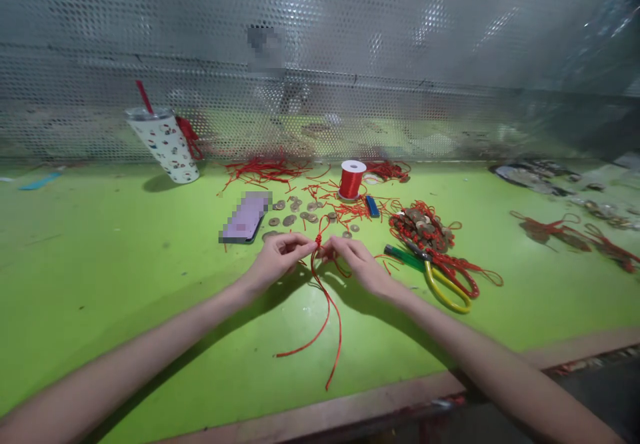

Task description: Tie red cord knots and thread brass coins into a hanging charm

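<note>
A knotted red cord (327,297) is held between both hands over the green table. It has a loop at the top, a knot below, and two long tails hanging toward the table's near edge. My left hand (280,255) pinches the cord at the knot from the left. My right hand (357,263) has its fingers closed on the cord just right of the knot; its fingertips are partly hidden. Several round coins with holes (290,220) lie just beyond the hands, among short red cord scraps (350,213).
Behind stand a red thread spool (352,181) and a tumbler (167,147). A phone (246,217) lies left, a blue lighter (373,206) near the spool. On the right are a pile of corded coins (423,227) and scissors (447,287). Perforated sheeting (320,64) hangs behind the table.
</note>
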Tool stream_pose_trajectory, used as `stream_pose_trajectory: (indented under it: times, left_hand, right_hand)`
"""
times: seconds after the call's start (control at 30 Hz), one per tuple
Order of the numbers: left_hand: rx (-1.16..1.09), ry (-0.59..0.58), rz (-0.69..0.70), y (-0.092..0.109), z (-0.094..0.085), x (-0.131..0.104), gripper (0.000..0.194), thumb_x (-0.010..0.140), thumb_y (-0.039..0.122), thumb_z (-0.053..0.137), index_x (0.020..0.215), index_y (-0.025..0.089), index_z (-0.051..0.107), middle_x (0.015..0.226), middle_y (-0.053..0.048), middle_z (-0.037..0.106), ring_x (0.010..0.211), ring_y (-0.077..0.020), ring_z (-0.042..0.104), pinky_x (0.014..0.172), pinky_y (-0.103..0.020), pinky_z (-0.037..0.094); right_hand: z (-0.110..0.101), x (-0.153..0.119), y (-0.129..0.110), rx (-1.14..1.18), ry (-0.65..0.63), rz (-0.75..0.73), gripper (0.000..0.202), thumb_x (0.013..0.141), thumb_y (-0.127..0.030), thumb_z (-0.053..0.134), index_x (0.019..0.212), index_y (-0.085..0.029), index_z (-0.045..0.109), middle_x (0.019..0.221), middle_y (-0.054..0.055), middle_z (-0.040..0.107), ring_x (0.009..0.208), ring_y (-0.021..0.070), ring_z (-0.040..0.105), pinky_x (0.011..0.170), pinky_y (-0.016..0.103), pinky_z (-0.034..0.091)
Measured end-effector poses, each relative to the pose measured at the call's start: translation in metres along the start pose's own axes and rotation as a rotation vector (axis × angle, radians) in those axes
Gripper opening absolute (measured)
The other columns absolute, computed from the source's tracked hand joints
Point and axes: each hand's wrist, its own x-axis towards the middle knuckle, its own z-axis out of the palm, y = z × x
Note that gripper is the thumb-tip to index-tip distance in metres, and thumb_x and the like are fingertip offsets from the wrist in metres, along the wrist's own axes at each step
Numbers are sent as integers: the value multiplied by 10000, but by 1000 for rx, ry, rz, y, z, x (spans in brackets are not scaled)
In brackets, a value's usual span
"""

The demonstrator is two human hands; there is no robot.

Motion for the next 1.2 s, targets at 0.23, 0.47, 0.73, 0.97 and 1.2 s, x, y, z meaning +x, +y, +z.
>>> stream_pose_trajectory:
  times: [0.23, 0.47, 0.73, 0.97, 1.2]
  left_hand:
    - [373, -16, 276, 1, 1, -4, 310, 906, 426, 627, 822, 156, 755, 756, -55, 695, 638, -151, 564, 576, -274, 424]
    - [406, 56, 379, 19, -2, 6, 375, 860, 530, 680, 1003, 185, 723, 1111, -112, 703, 1088, -287, 617, 983, -457, 468]
    - [-700, -113, -210, 19, 33, 26, 414, 888, 572, 646, 808, 167, 624, 599, 23, 529, 498, -85, 436, 516, -213, 393]
    - [-647, 56, -281, 11, 36, 3, 303, 928, 389, 649, 827, 104, 676, 577, 80, 336, 469, -48, 259, 471, -175, 242]
    - [-633, 20, -383, -3, 36, -36, 258, 897, 359, 677, 883, 102, 691, 638, 70, 359, 507, -48, 315, 498, -179, 258]
  right_hand:
    - [-1, 4, -1, -47, 153, -108, 265, 942, -448, 608, 833, -211, 656, 818, 37, 634, 782, 196, 574, 729, 347, 452]
    - [-4, 11, -8, -16, 273, -181, 169, 878, -409, 701, 827, -248, 710, 995, 63, 630, 1025, 251, 587, 963, 459, 454]
    - [3, 32, -8, 183, 242, -77, 219, 814, -434, 729, 779, -218, 733, 891, 36, 690, 897, 202, 638, 871, 379, 501]
    - [-6, 47, -2, 454, 323, 117, 328, 730, -491, 780, 771, -197, 642, 748, -8, 658, 667, 134, 645, 622, 261, 548]
    - [-18, 60, 11, 422, 359, 214, 255, 840, -374, 729, 780, -200, 553, 621, -28, 647, 502, 112, 644, 498, 213, 537]
